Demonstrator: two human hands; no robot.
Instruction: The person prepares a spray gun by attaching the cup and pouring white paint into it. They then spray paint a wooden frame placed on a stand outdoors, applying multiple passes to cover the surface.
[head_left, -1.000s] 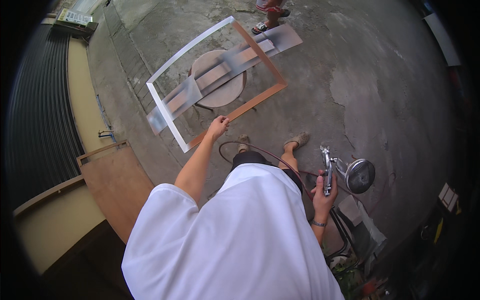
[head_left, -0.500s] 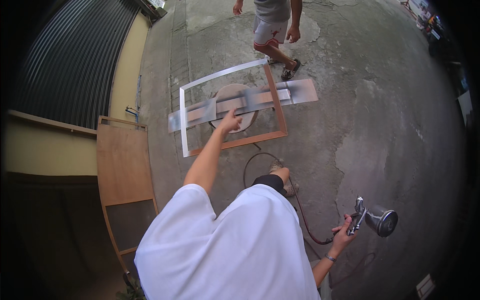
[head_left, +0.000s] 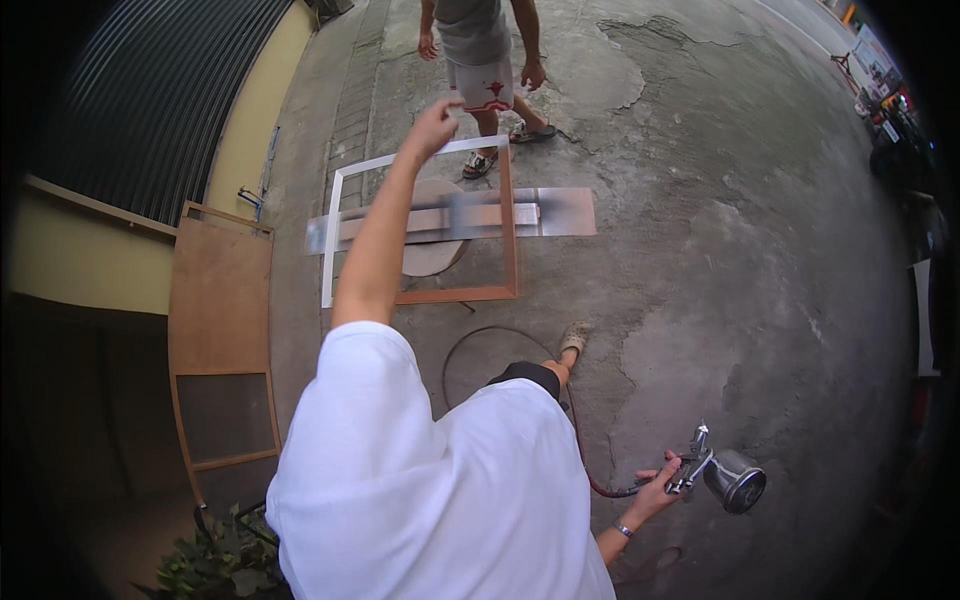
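My left hand (head_left: 433,130) is stretched forward over the far side of a rectangular frame (head_left: 512,230), holding nothing, its fingers partly extended. The frame's far and left sides are white; its near and right sides are brown. It lies over a long board (head_left: 570,212) smeared with grey and white paint, which crosses a round support (head_left: 430,262). Out to my right, my right hand (head_left: 652,492) grips a metal spray gun (head_left: 690,470) with a silver cup (head_left: 735,480) on it. A dark red hose (head_left: 590,462) runs from the gun.
Another person (head_left: 480,60) in white shorts stands just past the frame. A wooden panel with an open lower section (head_left: 220,310) leans at the left by a yellow wall (head_left: 240,120). A leafy plant (head_left: 225,555) is at lower left. Hose loops across the concrete near my foot.
My left hand has moved from above the board to farther forward and up, over the frame's far side. The other person has stepped left. The spray gun stays in my right hand.
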